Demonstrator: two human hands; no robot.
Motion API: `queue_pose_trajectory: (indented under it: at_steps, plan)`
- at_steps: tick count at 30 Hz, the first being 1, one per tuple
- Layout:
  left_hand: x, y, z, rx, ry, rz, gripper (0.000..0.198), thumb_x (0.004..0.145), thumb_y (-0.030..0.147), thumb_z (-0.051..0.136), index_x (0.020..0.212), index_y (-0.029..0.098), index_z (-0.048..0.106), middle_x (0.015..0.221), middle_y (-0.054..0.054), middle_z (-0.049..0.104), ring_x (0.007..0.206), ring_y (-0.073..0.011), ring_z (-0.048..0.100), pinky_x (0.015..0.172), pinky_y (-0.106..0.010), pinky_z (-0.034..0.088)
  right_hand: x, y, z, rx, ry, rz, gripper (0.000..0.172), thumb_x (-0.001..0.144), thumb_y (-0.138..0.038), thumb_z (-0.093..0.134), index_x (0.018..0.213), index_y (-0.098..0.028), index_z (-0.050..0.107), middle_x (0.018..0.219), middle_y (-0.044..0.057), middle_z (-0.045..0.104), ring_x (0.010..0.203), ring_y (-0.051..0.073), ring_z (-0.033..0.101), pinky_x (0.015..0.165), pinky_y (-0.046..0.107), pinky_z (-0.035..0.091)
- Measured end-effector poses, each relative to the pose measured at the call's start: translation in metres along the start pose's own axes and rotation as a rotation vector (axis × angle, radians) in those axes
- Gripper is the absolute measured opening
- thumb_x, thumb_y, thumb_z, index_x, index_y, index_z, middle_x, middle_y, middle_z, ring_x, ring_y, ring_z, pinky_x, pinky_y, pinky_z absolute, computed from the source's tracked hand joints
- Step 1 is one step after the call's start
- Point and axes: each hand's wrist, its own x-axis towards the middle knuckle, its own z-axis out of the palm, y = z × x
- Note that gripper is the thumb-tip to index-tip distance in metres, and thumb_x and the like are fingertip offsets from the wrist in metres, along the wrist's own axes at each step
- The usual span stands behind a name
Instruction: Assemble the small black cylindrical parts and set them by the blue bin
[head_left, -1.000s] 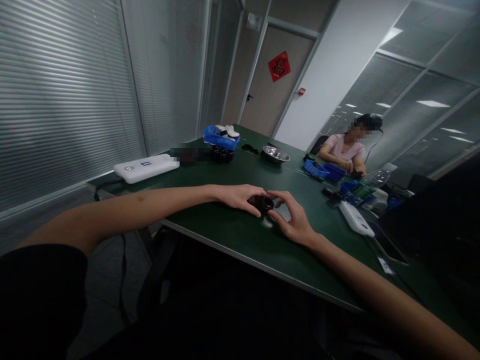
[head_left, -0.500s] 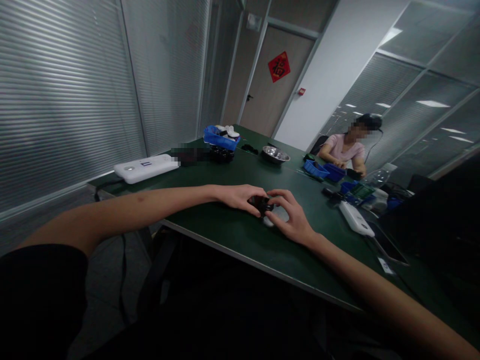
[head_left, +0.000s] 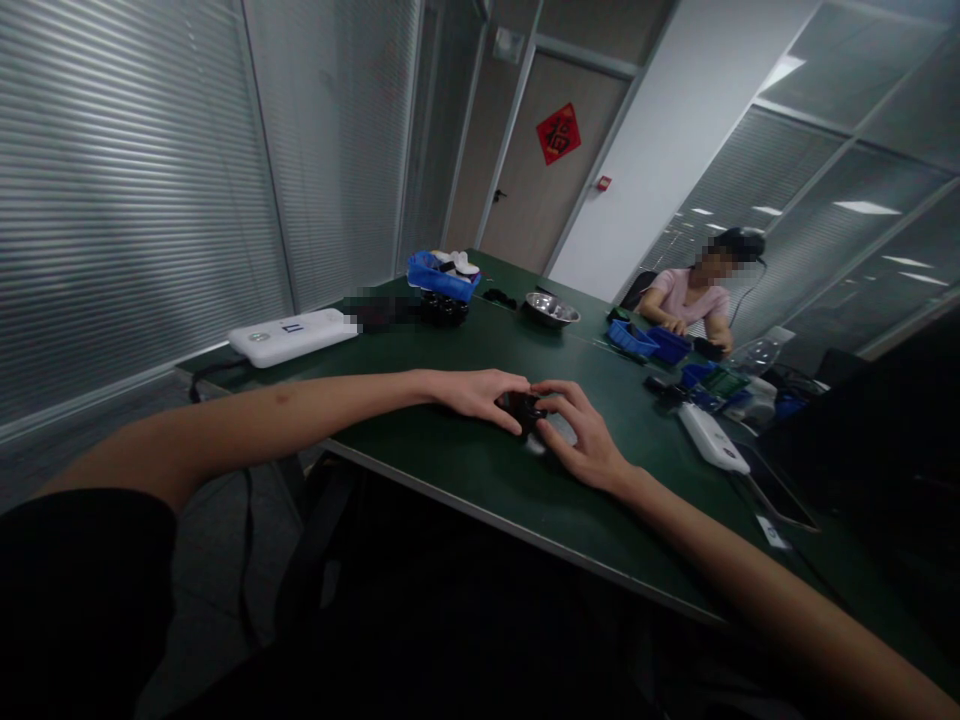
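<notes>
Near the front edge of the green table (head_left: 420, 460), both my hands meet around a small, dark, glossy object (head_left: 523, 408). Its kind is hard to make out. My left hand (head_left: 480, 392) comes from the left, with thumb and fingers closed on the object's left side. My right hand (head_left: 581, 435) curves round its right side, thumb and fingertips against it. The fingers cover much of the object. A pale reflection or light patch shows on the tabletop below my right palm.
A white power bank (head_left: 296, 337) lies at the left. Farther back are a filled blue basket (head_left: 444, 280) and a metal bowl (head_left: 552, 309). Opposite right sits a person (head_left: 694, 300) beside blue trays (head_left: 632, 338). Another white power bank (head_left: 712, 438) and a phone-like slab (head_left: 776, 487) lie right.
My right fingers have shifted very slightly about the dark object. My left hand and the things on the table look unmoved.
</notes>
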Motion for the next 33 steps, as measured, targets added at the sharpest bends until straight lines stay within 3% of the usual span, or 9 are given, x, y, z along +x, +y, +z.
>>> queue_pose_trajectory:
  at_steps: [13, 18, 28, 33]
  plan:
    - [0.0, -0.0007, -0.0001, 0.009, 0.004, 0.0, 0.049, 0.088, 0.051, 0.071, 0.12, 0.015, 0.06, 0.105, -0.007, 0.06, 0.095, -0.0216, 0.057, 0.082, -0.031, 0.044, 0.0004, -0.0015, 0.0, 0.003, 0.002, -0.01, 0.022, 0.105, -0.034, 0.051, 0.124, -0.029, 0.061, 0.134, 0.013, 0.059, 0.126, 0.033, 0.058, 0.105, 0.059, 0.052]
    - [-0.0002, 0.0006, -0.0005, 0.018, -0.007, -0.003, 0.048, 0.09, 0.051, 0.069, 0.12, 0.014, 0.06, 0.107, -0.007, 0.059, 0.097, -0.0215, 0.057, 0.083, -0.031, 0.043, 0.0003, 0.0013, 0.0017, -0.059, 0.024, -0.01, 0.019, 0.101, -0.039, 0.062, 0.117, -0.029, 0.062, 0.132, 0.012, 0.06, 0.124, 0.034, 0.059, 0.103, 0.058, 0.053]
    - [-0.0004, -0.0018, -0.0009, 0.024, -0.005, -0.004, 0.052, 0.089, 0.055, 0.07, 0.12, 0.014, 0.06, 0.106, -0.007, 0.06, 0.096, -0.0216, 0.057, 0.082, -0.03, 0.043, -0.0002, -0.0023, 0.0, -0.002, -0.02, -0.029, 0.022, 0.105, -0.027, 0.051, 0.126, -0.027, 0.058, 0.136, 0.013, 0.057, 0.129, 0.032, 0.056, 0.106, 0.057, 0.051]
    - [0.0004, -0.0024, -0.0001, 0.035, -0.004, 0.007, 0.049, 0.09, 0.053, 0.069, 0.119, 0.015, 0.06, 0.106, -0.007, 0.059, 0.096, -0.0213, 0.057, 0.082, -0.03, 0.043, -0.0004, 0.0029, 0.0024, -0.06, 0.019, -0.034, 0.019, 0.101, -0.032, 0.062, 0.12, -0.027, 0.06, 0.132, 0.012, 0.059, 0.124, 0.032, 0.058, 0.103, 0.056, 0.053]
